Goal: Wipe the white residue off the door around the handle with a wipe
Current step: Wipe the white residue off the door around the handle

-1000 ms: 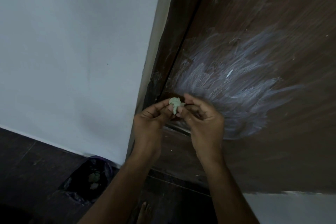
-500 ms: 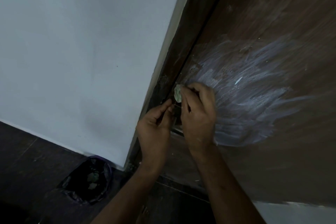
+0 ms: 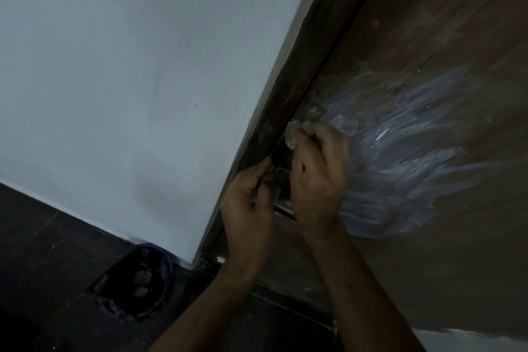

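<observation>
Right hand (image 3: 317, 177) curled, fingertips pinching small crumpled wipe (image 3: 292, 136), pressed to brown door (image 3: 428, 23) at its edge, just beside dark frame (image 3: 288, 111). White residue (image 3: 400, 157) smeared across door right of that hand (streaky, wide patch). Left hand (image 3: 247, 203) just left of right hand, fingers closed on metal handle (image 3: 278, 183), partly hidden. Far below left hand, bin (image 3: 137, 286) with dark liner on floor.
</observation>
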The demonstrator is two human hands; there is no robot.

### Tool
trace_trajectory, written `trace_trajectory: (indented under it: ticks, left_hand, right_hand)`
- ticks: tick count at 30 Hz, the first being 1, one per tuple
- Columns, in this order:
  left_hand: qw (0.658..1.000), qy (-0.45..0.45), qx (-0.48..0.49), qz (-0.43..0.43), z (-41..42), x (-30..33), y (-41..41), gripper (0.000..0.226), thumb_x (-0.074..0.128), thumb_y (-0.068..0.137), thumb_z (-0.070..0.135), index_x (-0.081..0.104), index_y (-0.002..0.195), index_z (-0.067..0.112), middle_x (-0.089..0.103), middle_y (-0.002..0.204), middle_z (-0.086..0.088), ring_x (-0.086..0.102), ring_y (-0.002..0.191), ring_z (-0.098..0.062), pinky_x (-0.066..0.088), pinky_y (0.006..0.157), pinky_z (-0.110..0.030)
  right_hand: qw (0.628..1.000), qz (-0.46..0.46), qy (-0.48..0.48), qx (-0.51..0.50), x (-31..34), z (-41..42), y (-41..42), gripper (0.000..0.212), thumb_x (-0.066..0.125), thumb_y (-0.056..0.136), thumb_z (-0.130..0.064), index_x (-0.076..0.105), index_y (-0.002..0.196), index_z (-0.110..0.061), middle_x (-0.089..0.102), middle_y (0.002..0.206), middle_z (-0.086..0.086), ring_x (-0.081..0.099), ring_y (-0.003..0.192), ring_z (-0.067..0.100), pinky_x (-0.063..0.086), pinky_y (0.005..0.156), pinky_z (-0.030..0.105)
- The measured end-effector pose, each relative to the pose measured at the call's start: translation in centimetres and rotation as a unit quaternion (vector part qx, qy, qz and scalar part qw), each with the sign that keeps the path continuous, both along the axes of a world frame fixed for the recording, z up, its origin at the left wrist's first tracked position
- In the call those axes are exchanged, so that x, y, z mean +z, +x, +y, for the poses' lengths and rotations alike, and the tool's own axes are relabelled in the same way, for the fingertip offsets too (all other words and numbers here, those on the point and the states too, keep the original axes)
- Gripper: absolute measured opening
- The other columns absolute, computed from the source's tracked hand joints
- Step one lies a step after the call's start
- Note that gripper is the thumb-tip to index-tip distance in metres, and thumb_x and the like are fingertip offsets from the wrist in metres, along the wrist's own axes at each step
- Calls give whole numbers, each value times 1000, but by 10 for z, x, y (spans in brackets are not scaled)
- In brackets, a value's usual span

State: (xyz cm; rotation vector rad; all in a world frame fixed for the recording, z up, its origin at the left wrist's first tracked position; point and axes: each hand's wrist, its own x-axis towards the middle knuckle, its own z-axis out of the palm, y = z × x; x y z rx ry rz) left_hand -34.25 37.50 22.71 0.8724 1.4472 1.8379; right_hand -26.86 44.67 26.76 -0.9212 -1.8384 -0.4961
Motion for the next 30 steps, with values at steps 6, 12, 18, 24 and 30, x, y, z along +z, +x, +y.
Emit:
trace_trajectory:
  ticks: [6, 12, 18, 24, 30]
  left_hand:
    - [999, -33, -8, -37, -10, -4, 4, 43, 54, 94, -4, 69, 126, 20, 71, 117, 10, 65, 110, -1, 52, 94, -23]
    - [999, -35, 23, -8, -14, -7, -3, 45, 54, 92, -10, 67, 127, 17, 68, 119, 9, 62, 110, 4, 47, 94, -11]
    - [998, -2, 29, 54, -12, -3, -2, 46, 50, 88, -1, 65, 130, 9, 67, 124, 1, 62, 117, -10, 50, 100, -28]
    - [993, -15, 17, 113, -17, -10, -5, 48, 52, 88, 5, 62, 135, 13, 63, 134, 4, 58, 124, -9, 46, 106, -30]
    - [995, -53, 36, 78, -18, -31, -6, 44, 56, 89, -9, 67, 128, 11, 66, 123, 7, 57, 108, 12, 39, 92, -2]
  right_hand:
    - [985, -142, -86, -48, -50, -8, -1, 28, 62, 98, -6, 64, 125, 2, 50, 127, 14, 50, 114, 32, 44, 98, 35]
    - [988, -150, -35, 5, -29, 4, 9, 27, 65, 96, 0, 66, 123, 1, 57, 122, 16, 54, 109, 32, 42, 101, 34]
    - [997, -61, 51, 15, 8, 22, -16, 10, 66, 96, -4, 73, 103, -4, 70, 107, 11, 56, 98, 29, 48, 87, 40]
    - [980, -194, -10, -44, -36, -1, -4, 12, 71, 91, -16, 77, 101, -16, 74, 114, 2, 52, 106, 24, 35, 84, 40]
    - [992, -91, 57, -70, -14, 15, -14, 11, 67, 97, -14, 74, 105, -15, 71, 110, 4, 54, 102, 24, 38, 84, 40]
